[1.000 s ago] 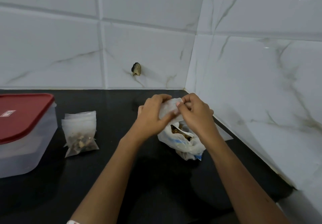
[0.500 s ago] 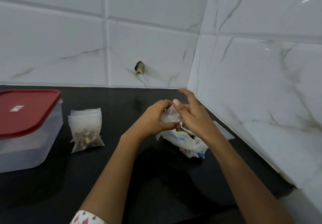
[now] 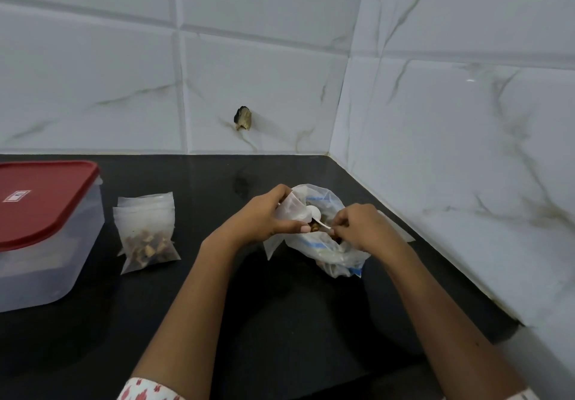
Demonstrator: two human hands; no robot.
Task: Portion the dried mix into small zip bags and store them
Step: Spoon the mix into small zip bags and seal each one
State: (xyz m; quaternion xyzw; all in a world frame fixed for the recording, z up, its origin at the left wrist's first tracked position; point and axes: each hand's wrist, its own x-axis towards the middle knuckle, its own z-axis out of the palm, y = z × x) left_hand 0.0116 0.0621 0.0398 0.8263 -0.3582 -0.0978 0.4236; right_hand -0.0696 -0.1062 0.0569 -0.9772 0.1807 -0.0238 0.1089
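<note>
My left hand (image 3: 263,220) grips a small clear zip bag (image 3: 287,211), holding it at the mouth of a large clear bag with blue print (image 3: 329,250) that holds brown dried mix. My right hand (image 3: 362,228) pinches the handle of a white plastic spoon (image 3: 314,214) whose bowl sits in the large bag's opening, beside the small bag. Two filled small zip bags (image 3: 146,234) stand together on the black counter (image 3: 280,321), left of my hands.
A clear plastic box with a red lid (image 3: 40,228) stands at the left edge. White marble-look tiled walls meet in a corner at the back right, with a dark chipped spot (image 3: 243,118) on the back wall. A flat white piece (image 3: 395,225) lies by the right wall.
My hands have come down to the large bag. My right hand has left the small bag's mouth and now pinches the white spoon. My left hand still holds the small bag.
</note>
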